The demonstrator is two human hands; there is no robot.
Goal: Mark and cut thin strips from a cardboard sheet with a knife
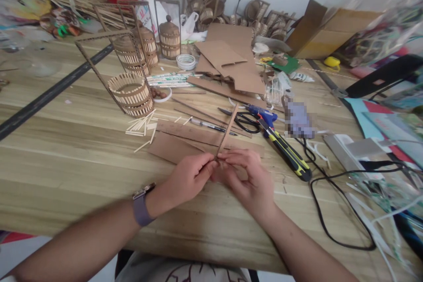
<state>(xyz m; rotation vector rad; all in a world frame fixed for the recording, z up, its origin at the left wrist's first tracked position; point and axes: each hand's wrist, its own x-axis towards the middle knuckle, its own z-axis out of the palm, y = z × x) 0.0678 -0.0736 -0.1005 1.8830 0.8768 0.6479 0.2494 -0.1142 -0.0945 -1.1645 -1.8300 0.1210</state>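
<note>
Both hands meet near the middle of the wooden table, pinching the near end of a narrow cardboard strip (228,130). My left hand (190,178), with a watch on its wrist, is closed on it from the left. Thumb and fingers of my right hand (249,180) close on the same end from the right. The strip's far part slants up and away. Under and beyond the hands lie flat cardboard pieces (172,147). A pen (211,127), black-handled scissors (246,122), a blue glue gun (264,114) and a yellow-black utility knife (286,150) lie just past them.
A small slatted bucket (130,97) stands left, with loose short sticks (142,125) before it and lidded ones (169,37) behind. Cardboard sheets (231,61) are stacked at the back. A black cable (320,216) loops on the right, near a cardboard box (333,31).
</note>
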